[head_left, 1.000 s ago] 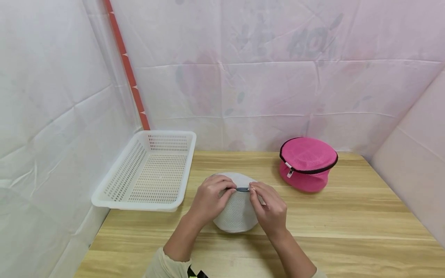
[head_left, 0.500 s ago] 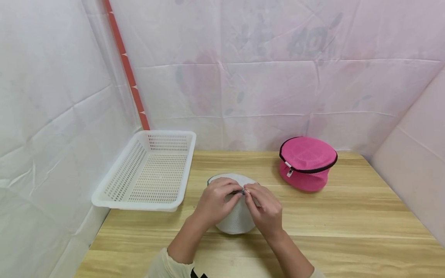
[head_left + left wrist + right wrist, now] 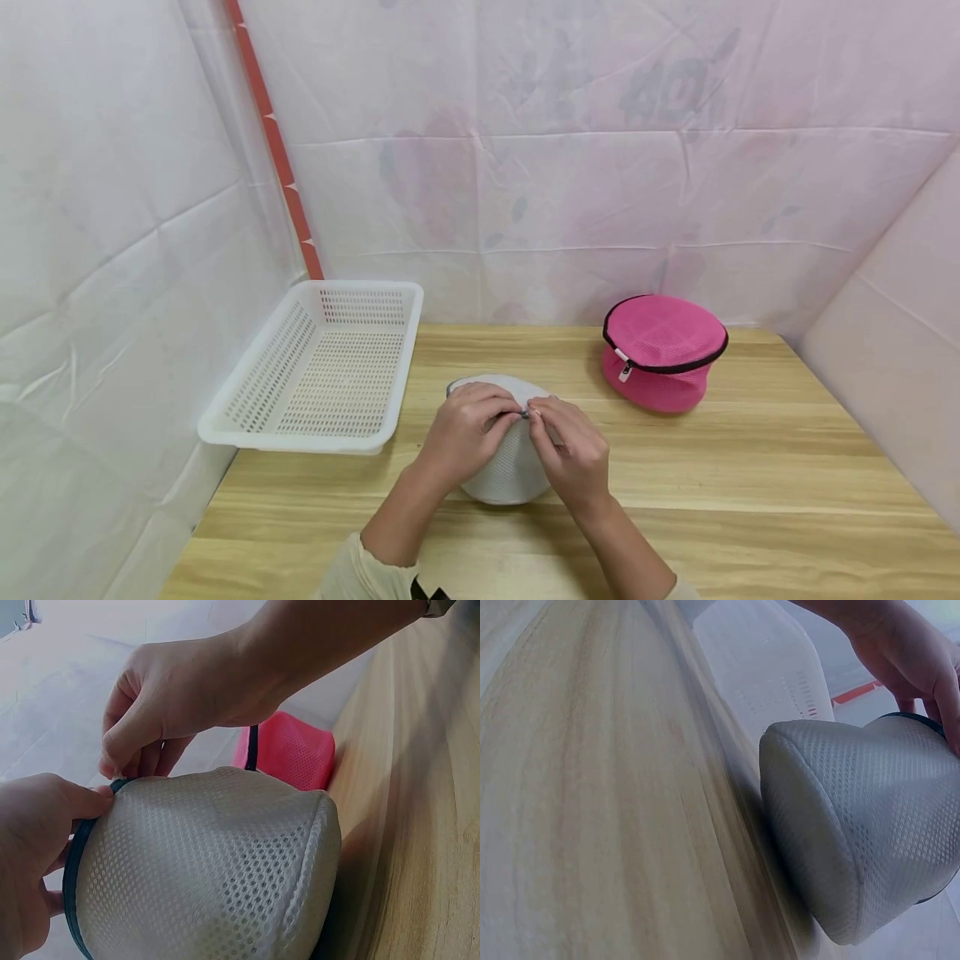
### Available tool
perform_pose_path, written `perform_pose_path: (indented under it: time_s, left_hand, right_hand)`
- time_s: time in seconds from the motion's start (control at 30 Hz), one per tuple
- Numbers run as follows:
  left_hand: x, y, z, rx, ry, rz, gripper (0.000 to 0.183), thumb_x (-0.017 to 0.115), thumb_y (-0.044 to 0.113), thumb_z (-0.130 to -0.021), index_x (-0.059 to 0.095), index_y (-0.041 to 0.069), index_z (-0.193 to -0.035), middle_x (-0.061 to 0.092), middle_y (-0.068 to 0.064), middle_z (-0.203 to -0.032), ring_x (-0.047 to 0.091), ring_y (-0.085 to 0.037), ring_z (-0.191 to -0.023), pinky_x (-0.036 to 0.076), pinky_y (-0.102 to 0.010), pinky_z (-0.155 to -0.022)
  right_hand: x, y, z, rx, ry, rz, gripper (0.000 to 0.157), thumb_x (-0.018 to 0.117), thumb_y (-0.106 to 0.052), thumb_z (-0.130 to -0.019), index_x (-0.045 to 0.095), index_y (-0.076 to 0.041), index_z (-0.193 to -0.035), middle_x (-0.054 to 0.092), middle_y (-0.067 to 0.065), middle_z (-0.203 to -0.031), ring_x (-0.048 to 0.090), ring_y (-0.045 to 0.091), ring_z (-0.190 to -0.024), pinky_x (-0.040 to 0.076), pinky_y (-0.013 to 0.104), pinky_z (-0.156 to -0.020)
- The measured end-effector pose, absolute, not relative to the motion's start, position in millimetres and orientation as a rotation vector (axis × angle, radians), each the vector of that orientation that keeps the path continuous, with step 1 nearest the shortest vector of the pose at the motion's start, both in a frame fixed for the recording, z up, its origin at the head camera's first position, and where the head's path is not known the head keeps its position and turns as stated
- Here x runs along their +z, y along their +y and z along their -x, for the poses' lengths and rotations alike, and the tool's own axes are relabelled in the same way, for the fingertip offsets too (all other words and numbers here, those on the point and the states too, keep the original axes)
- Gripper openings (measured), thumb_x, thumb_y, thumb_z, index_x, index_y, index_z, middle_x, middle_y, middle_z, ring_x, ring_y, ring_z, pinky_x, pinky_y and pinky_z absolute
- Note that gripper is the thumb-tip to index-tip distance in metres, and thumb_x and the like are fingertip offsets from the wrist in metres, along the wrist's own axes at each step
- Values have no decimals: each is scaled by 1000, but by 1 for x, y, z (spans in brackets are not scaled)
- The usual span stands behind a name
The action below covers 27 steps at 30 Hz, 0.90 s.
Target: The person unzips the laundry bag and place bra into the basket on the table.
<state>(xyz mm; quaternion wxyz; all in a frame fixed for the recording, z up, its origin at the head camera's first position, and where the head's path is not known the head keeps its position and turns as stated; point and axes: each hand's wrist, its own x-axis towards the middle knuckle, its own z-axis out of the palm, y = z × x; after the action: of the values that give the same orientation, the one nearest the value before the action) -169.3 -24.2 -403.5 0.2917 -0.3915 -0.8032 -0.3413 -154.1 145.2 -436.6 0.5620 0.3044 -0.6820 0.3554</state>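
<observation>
A white mesh laundry bag (image 3: 510, 475) with a dark blue-grey zipper round its top stands on the table in front of the person. My left hand (image 3: 467, 432) pinches the zipper edge between thumb and fingers. Just to its right, my right hand (image 3: 572, 450) pinches the same zipper line at what looks like the pull, which its fingertips hide. Both sets of fingertips nearly meet. In the left wrist view the mesh bag (image 3: 217, 855) bulges below the zipper band (image 3: 71, 892); the right wrist view shows the bag's side and rounded base (image 3: 810, 825).
At the back right sits a pink mesh bag (image 3: 663, 333) with a black zipper closed round its lid. A white perforated plastic basket (image 3: 408, 367) stands at the left. Pale sheets hang behind and along both sides of the wooden table (image 3: 750, 500).
Over the last second the right hand moves slightly left along the zipper toward the left hand, narrowing the gap between them. In the last half second both hands barely move.
</observation>
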Motion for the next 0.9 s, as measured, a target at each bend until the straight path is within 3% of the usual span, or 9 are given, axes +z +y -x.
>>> perform_pose_path:
  time_s: [0.57, 0.9]
  left_hand:
    - [-403, -30, 174, -917, -2135, 991, 5, 77, 12, -85, 77, 11, -90, 73, 3, -94, 67, -12, -93, 52, -28, -92]
    - [-406, -34, 178, -887, -2153, 950, 6, 78, 12, -83, 77, 11, -89, 73, 3, -93, 67, -12, -93, 51, -40, -97]
  right_hand:
    - [-438, 154, 156, 839, -1638, -635, 10, 68, -2, -87, 74, 5, -85, 73, 16, -82, 69, 28, -74, 55, 20, -85]
    - [-437, 155, 156, 844, -1647, -625, 7, 69, 0, -84, 74, 4, -84, 73, 15, -82, 69, 27, -75, 54, 20, -88]
